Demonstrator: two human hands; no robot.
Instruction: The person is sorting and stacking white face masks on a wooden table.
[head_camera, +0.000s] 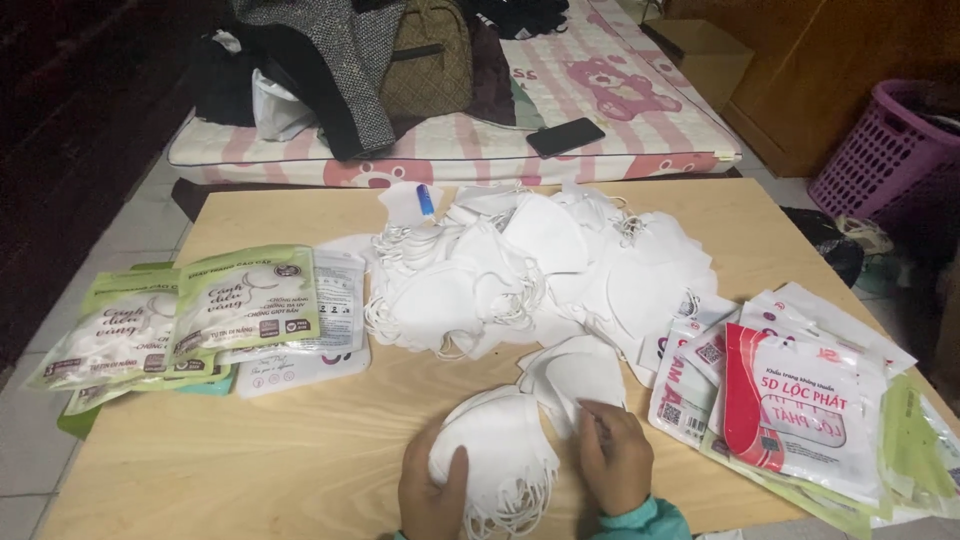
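My left hand (432, 492) grips a small stack of white face masks (497, 447) at the near edge of the wooden table (300, 440), thumb on top. My right hand (612, 456) rests beside it, fingers curled on the edge of a loose white mask (575, 372). Behind both hands a large heap of white masks (520, 265) with tangled ear loops covers the middle of the table. A small blue-and-white tube (426, 201) lies at the heap's far left edge.
Green-and-white filled packets (245, 297) are stacked at the left. Red-and-white flat packets (800, 405) fan out at the right. Beyond the table lies a pink striped mattress (620, 110) with a black phone (565, 136), bags and clothes. A purple basket (885, 150) stands far right.
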